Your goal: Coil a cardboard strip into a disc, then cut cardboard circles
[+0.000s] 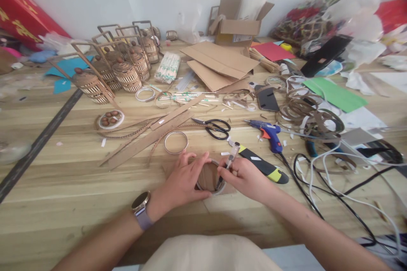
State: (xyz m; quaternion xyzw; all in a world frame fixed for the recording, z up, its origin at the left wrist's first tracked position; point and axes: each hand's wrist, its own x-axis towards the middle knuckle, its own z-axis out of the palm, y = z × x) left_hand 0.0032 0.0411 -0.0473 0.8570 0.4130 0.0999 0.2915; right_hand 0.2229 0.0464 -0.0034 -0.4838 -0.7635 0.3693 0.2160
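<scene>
A round ring lies on a piece of brown cardboard at the front middle of the table. My left hand holds the ring down from its left side, thumb at the near rim and fingers spread toward the far rim. In my right hand a pen with a clear barrel is pinched, its dark tip down inside the ring, near the right inner edge. The fingers partly cover the ring. Just beyond my left hand lies another ring, apart from it.
Beyond my hands lie black-handled scissors, a blue glue gun and a black-and-yellow utility knife. Cables and curled strips crowd the right. Cardboard strips, a bowl of brown balls and several small lidded baskets stand left.
</scene>
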